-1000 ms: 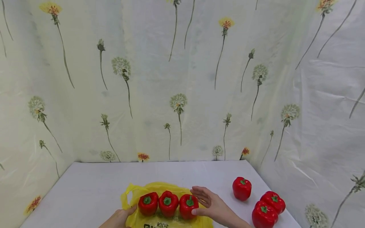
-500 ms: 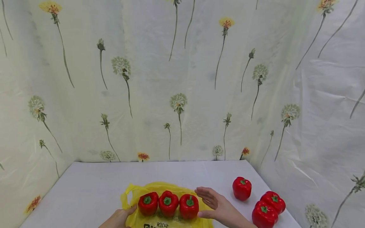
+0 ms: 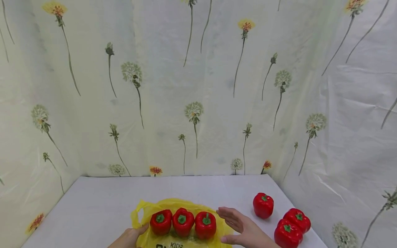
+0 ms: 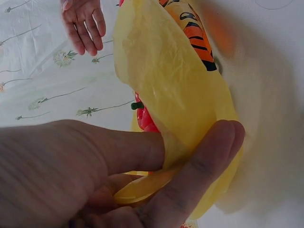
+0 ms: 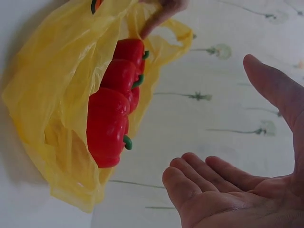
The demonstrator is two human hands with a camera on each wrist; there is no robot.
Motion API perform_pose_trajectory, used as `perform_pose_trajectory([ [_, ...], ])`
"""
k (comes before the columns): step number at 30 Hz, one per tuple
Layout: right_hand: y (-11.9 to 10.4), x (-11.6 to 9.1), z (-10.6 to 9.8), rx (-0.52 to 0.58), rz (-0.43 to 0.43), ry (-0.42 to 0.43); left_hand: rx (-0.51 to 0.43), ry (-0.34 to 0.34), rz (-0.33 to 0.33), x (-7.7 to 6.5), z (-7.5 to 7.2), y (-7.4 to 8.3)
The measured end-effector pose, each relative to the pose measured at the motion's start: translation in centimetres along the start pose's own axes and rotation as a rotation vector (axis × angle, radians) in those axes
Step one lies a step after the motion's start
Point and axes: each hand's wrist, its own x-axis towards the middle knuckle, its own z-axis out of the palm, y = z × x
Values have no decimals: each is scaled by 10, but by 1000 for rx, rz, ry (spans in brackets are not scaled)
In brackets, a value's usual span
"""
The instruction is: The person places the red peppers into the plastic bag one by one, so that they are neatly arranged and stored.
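Three red bell peppers with green stems sit in a row inside a yellow plastic bag (image 3: 177,203): the left pepper (image 3: 161,222), the middle pepper (image 3: 183,221) and the right pepper (image 3: 205,225). My left hand (image 3: 131,236) grips the bag's left edge; in the left wrist view its thumb and fingers pinch the yellow film. To the right of the bag, my right hand (image 3: 240,227) has its fingers stretched and its thumb apart, with nothing in it. The right wrist view shows a gap between that hand (image 5: 228,190) and the nearest pepper (image 5: 107,130).
At the table's right side stand three more red bell peppers: a single one (image 3: 263,205) farther back, and a touching pair, the rear one (image 3: 297,219) and the front one (image 3: 287,234). A flower-printed curtain (image 3: 167,86) surrounds the white table (image 3: 102,196).
My right hand has drawn away from the right pepper in the bag, moving rightward. The left hand, the bag and the peppers have stayed in place.
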Motion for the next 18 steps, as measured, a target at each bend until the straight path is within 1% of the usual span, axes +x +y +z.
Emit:
perform_pose_trajectory([
  [3,1,-4,-3,-14,-9,29,37,-10,-2,10,9,-20],
  [6,2,-10,-7,-28,-12,58,29,-2,25,21,20,-41],
  [10,3,-17,-14,-33,-13,75,37,1,35,27,27,-56],
  [11,3,-19,-16,-31,-11,78,26,8,40,26,26,-55],
  [13,4,-23,-20,-19,-15,93,27,5,26,24,24,-51],
  [17,4,-31,-26,-3,-12,146,3,2,25,16,16,-35],
  [18,4,-33,-28,-1,-12,163,1,-3,21,15,15,-34],
])
